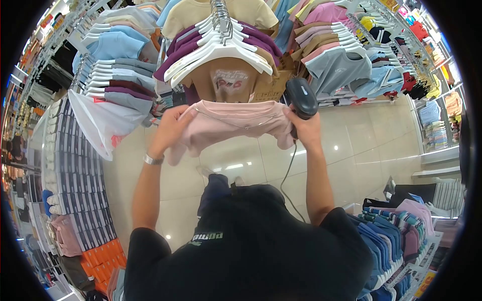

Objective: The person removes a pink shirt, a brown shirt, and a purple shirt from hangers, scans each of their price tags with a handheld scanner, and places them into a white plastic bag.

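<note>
A pale pink shirt (232,120) is stretched between my hands in front of my body, its neckline toward the rack. My left hand (170,129) grips one shoulder of it, with that sleeve hanging blurred below. At the opposite shoulder, my right hand (307,129) is closed on the fabric and on a black handheld garment steamer (303,98). The steamer's head points up and away from me, and its cord (284,184) trails down past my right forearm. A thin chain-like line with a small centre detail runs across the shirt's chest.
Just beyond the shirt, brown and purple shirts hang on white hangers (219,51). A cardboard box (271,88) stands behind them. A white plastic bag (103,123) hangs at left, near stacked boxes (88,180). More clothing racks (381,236) flank me above the tiled floor (361,145).
</note>
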### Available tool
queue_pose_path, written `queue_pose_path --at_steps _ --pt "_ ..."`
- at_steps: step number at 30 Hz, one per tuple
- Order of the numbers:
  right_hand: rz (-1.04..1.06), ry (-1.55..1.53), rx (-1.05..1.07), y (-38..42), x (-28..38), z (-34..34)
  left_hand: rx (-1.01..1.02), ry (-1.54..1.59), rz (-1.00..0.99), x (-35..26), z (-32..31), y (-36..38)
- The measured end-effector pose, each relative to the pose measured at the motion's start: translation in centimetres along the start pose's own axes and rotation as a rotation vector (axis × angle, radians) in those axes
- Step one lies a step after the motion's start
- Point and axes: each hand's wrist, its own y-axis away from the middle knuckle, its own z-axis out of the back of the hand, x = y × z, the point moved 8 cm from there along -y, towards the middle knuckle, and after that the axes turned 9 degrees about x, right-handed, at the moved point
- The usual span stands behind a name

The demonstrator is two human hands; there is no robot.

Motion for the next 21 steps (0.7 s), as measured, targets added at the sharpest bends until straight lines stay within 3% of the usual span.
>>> queue_pose_path --at_steps 3,5,7,8,12,17,21 --pt "-0.109 -0.084 0.011 0.9 -1.5 -2.8 -0.083 0.169 0.005 3.9 -3.1 -0.1" --pt "-0.082 -0.126 0.053 2.0 -2.0 -5.8 -0.013 0.262 0.079 4.4 -6.6 0.6" --pt "-0.217 -0.124 0.185 3.4 -0.8 -8.8 -0.037 0.399 0.099 4.5 -10.1 0.9" --pt "-0.159 -0.121 0.186 3.7 -0.9 -9.8 -0.051 0.468 0.109 4.6 -11.7 1.0" --pt "-0.028 -0.023 0.183 4.1 -1.9 -11.8 -0.111 0.342 0.026 3.8 -14.9 1.6" --pt "-0.158 -0.131 0.321 4.0 -3.2 -11.5 -0.022 0.074 -0.065 0.9 -15.3 2.7" --pt "-0.185 -0.078 0.364 3.3 -2.4 -11.3 -0.005 -0.208 -0.257 0.1 -16.3 3.2"
